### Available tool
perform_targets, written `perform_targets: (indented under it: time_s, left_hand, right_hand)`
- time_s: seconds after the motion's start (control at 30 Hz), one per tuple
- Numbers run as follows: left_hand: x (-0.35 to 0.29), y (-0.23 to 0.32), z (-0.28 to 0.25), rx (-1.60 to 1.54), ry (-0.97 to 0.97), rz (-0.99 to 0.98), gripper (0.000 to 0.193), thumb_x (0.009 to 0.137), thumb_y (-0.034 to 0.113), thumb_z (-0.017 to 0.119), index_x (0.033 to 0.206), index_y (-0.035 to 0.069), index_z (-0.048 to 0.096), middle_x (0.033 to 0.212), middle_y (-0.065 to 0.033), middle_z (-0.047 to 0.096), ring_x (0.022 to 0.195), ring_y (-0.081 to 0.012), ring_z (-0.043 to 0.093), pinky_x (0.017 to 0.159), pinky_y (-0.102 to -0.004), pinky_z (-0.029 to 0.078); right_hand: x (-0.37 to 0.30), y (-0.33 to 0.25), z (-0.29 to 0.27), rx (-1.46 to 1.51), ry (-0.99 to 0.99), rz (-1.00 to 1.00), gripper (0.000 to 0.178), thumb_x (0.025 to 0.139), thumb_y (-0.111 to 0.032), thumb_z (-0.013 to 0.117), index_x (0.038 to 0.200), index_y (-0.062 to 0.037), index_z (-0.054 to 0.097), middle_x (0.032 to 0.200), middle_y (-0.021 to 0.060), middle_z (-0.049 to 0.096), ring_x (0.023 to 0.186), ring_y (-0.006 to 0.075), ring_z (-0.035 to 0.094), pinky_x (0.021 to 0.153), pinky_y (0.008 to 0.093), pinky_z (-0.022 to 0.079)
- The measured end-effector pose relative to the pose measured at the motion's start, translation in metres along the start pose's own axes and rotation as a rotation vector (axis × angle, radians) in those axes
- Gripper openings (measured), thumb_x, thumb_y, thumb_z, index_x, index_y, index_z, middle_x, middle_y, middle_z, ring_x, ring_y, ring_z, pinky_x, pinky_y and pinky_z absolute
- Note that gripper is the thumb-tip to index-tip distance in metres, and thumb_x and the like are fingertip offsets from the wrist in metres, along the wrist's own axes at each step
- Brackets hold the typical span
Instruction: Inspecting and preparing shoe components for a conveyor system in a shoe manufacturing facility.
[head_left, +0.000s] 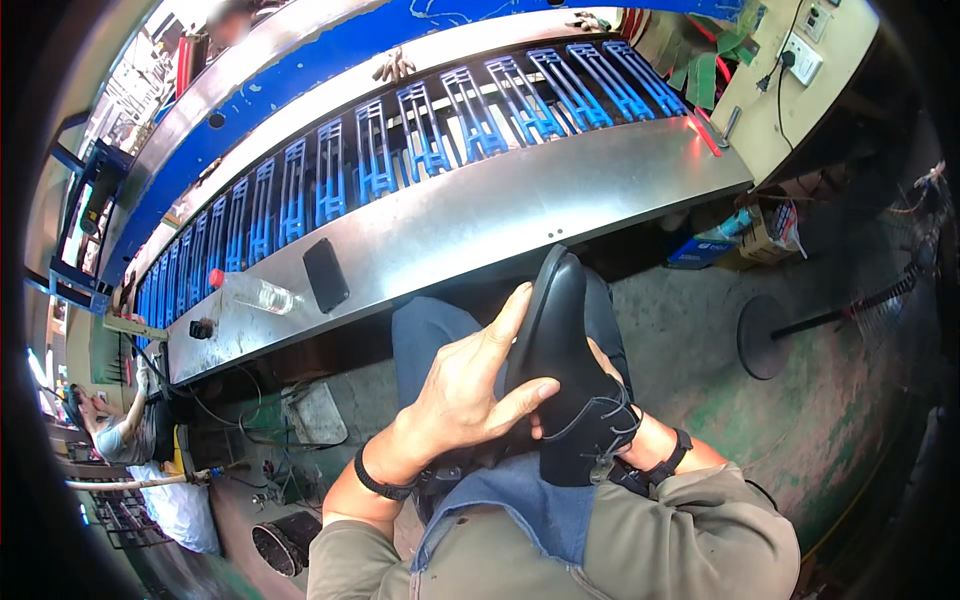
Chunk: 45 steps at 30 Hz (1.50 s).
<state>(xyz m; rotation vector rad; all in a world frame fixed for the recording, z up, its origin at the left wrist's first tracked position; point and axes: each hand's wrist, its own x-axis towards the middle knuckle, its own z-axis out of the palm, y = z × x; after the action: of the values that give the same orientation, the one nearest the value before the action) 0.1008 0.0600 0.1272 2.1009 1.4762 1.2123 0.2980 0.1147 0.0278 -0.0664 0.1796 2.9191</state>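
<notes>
A black leather lace-up shoe [562, 345] is held over my lap, its toe pointing away toward the bench and its laced opening close to my body. My right hand [612, 365] grips it from the right and behind, mostly hidden by the shoe. On the left side, my left hand [470, 380] lies along the sole edge with fingers stretched out and thumb apart, the thumb tip against the upper. The laces [615, 420] hang loosely near the opening.
Ahead runs a metal bench edge [450, 225] with a row of blue racks [375, 150] behind it. A dark phone [325, 275] and a clear bottle [262, 293] lie on it. A round-based stand [762, 337] is at right; another person [125, 435] is far left.
</notes>
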Motion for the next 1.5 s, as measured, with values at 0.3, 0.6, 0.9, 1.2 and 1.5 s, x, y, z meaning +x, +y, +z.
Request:
perform_targets:
  time_s: [0.3,0.6,0.9,1.2,1.5]
  left_hand:
    - [0.003,-0.003,-0.01,0.059,-0.094,-0.007,0.094,0.076,0.031,0.087,0.146,-0.01,0.038,0.092,-0.0243,0.068,0.075,-0.0349,0.07,0.07,-0.0398,0.055]
    - [0.008,0.0,-0.04,-0.005,0.057,-0.261,0.03,0.101,0.018,0.06,0.123,-0.002,0.062,0.088,-0.0186,0.07,0.076,-0.0302,0.072,0.067,-0.0342,0.055]
    - [0.0,-0.006,-0.039,0.023,0.061,-0.193,0.029,0.099,0.015,0.062,0.121,-0.004,0.063,0.077,-0.0155,0.067,0.065,-0.0282,0.068,0.062,-0.0338,0.052]
    - [0.003,0.003,-0.043,0.301,-0.182,-0.037,0.089,0.073,0.037,0.089,0.136,-0.012,0.049,0.089,-0.0187,0.069,0.077,-0.0289,0.072,0.069,-0.0346,0.056]
    - [-0.044,-0.022,0.023,-0.821,0.529,-0.653,0.07,0.083,0.026,0.079,0.136,0.0,0.041,0.123,-0.0133,0.058,0.116,-0.0221,0.058,0.102,-0.0374,0.047]
  right_hand:
    - [0.004,-0.004,-0.003,-0.329,-0.009,-0.077,0.077,0.1,-0.064,0.041,0.13,0.0065,0.054,0.1,0.0326,0.066,0.083,0.0431,0.071,0.074,0.0494,0.063]
    - [0.005,0.008,-0.002,-0.801,0.15,-0.145,0.076,0.102,-0.064,0.033,0.137,0.0018,0.049,0.111,0.0217,0.067,0.092,0.0307,0.071,0.081,0.0433,0.061]
    - [0.005,0.012,-0.004,-0.808,0.181,-0.129,0.071,0.103,-0.06,0.035,0.137,0.0011,0.049,0.108,0.0201,0.068,0.087,0.0301,0.072,0.077,0.0404,0.061]
    - [-0.002,0.013,0.001,-0.513,0.184,-0.081,0.069,0.103,-0.058,0.038,0.135,0.0021,0.051,0.109,0.0228,0.067,0.083,0.0365,0.072,0.076,0.0468,0.062]
    - [0.035,0.029,0.04,-1.76,0.484,-0.407,0.059,0.101,-0.047,0.054,0.128,0.0053,0.046,0.114,0.0246,0.064,0.105,0.0407,0.065,0.087,0.0452,0.051]
